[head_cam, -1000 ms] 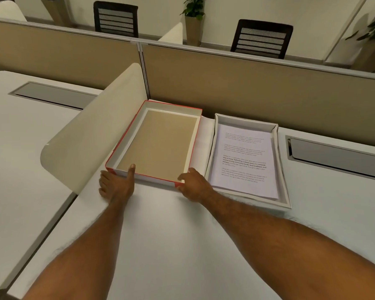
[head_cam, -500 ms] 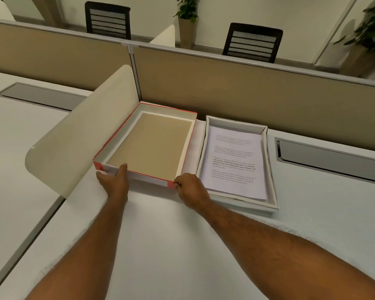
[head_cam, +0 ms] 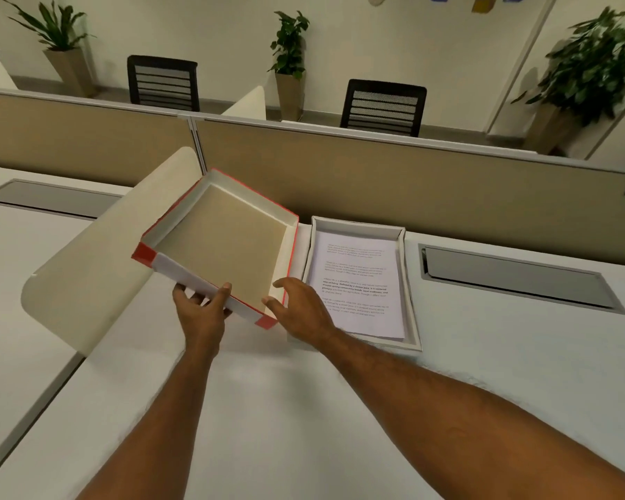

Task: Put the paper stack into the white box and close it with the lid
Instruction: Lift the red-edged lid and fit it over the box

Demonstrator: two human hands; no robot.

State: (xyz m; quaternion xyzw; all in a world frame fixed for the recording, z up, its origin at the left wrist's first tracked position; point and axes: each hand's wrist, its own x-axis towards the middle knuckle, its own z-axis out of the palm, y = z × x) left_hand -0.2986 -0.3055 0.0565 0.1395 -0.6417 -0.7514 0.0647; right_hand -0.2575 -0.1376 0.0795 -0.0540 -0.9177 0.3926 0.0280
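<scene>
The lid point(head_cam: 228, 247), red outside with a brown inner face, is off the desk, tilted, with its inside facing up. My left hand point(head_cam: 204, 303) grips its near wall, thumb on the rim and fingers beneath. My right hand point(head_cam: 298, 308) holds the lid's near right corner, fingers spread along the right wall. Just to the right lies the white box point(head_cam: 410, 283), open on the desk. The paper stack point(head_cam: 358, 283), printed white sheets, lies flat inside it.
A cream curved divider point(head_cam: 98, 254) stands immediately left of the lid. A tan partition wall point(head_cam: 412, 185) runs behind the box. A grey cable hatch point(head_cam: 516, 277) is set in the desk to the right. Chairs and plants stand beyond.
The lid was resting on the desk between my hands; now it is raised and tilted, its left side higher. My left hand has shifted along the near wall toward the middle.
</scene>
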